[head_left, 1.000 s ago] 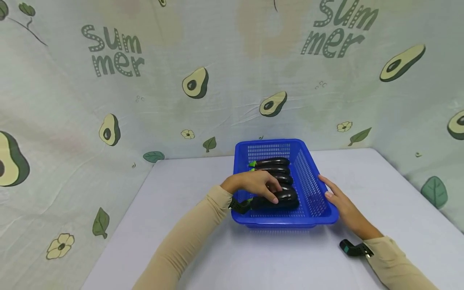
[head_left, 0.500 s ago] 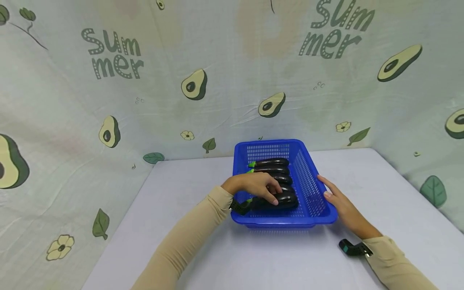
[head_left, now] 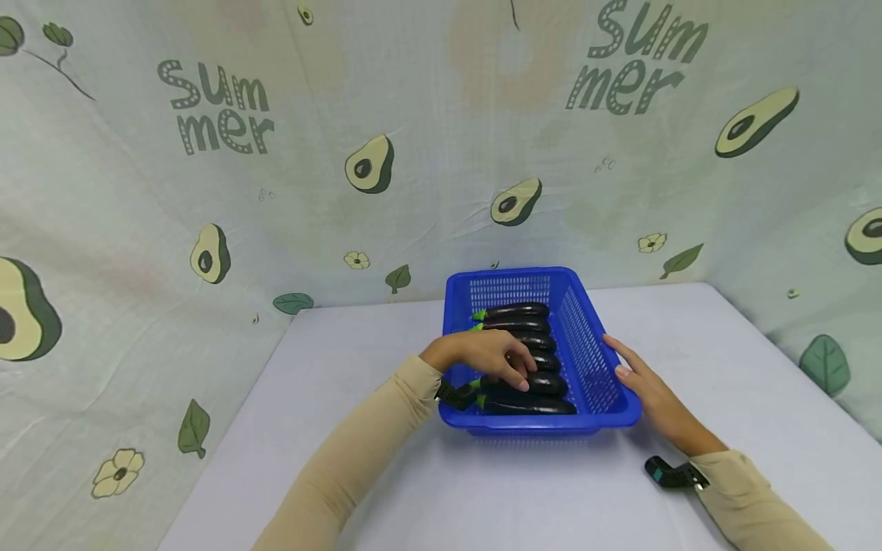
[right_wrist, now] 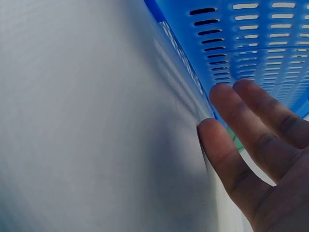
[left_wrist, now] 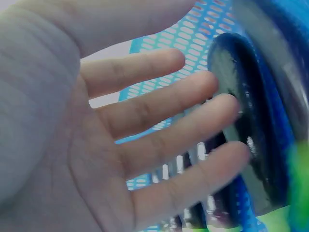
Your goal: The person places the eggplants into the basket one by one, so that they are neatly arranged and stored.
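Inside a blue plastic basket lie several dark eggplants side by side, green stems to the left. My left hand is over the row, fingers reaching down. In the left wrist view the same left hand has its fingers extended and nothing between them. Close to its fingertips is an eggplant. The frontmost eggplant lies along the basket's near wall, just in front of another eggplant. My right hand rests against the basket's right side, fingers nearly straight along the outer wall.
The basket stands on a white-covered table, toward its back edge. A white cloth printed with avocados, leaves and lettering hangs behind and to both sides. Black straps with small devices, such as the right wrist camera, are on both wrists.
The front eggplant under my left hand has dropped toward the near wall, and a separate eggplant now shows behind it. My left hand has let go. The right hand stays against the basket.
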`<state>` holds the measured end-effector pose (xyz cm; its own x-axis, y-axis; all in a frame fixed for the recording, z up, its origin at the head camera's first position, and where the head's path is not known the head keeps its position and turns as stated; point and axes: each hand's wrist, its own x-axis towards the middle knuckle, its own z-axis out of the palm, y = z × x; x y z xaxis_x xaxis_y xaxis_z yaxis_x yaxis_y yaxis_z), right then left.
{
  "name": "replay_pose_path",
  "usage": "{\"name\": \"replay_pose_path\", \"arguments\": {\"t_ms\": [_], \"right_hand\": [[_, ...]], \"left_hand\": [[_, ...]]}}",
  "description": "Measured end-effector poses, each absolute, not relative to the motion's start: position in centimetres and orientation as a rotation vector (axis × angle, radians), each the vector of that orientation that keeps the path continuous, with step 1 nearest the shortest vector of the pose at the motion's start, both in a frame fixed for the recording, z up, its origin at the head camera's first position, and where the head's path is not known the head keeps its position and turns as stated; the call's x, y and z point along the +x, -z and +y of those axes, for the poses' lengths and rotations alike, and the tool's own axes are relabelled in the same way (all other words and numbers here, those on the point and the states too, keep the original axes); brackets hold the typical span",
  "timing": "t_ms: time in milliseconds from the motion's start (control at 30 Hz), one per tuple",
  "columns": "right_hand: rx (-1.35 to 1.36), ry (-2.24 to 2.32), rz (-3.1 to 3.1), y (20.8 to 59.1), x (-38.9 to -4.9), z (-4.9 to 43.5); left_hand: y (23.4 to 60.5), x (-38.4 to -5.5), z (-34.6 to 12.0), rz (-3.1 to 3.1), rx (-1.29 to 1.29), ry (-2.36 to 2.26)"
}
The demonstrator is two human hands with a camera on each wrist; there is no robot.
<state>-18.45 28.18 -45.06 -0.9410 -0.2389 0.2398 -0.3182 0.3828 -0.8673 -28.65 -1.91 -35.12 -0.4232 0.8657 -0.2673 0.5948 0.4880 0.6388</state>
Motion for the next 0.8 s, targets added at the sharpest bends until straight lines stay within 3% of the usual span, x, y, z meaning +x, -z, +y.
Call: {"name": "replay_pose_path", "arguments": {"t_ms": [367, 800], "right_hand": [[0.534, -1.616, -2.538, 45.1, -18.6, 28.1], [0.526, -1.607, -2.529, 44.6, -18.6, 28.4]], "left_hand": [[33.4, -28.0, -6.9, 2.330, 1.275, -0.811], [34.6, -25.7, -13.2, 2.551, 1.075, -1.358]]}}
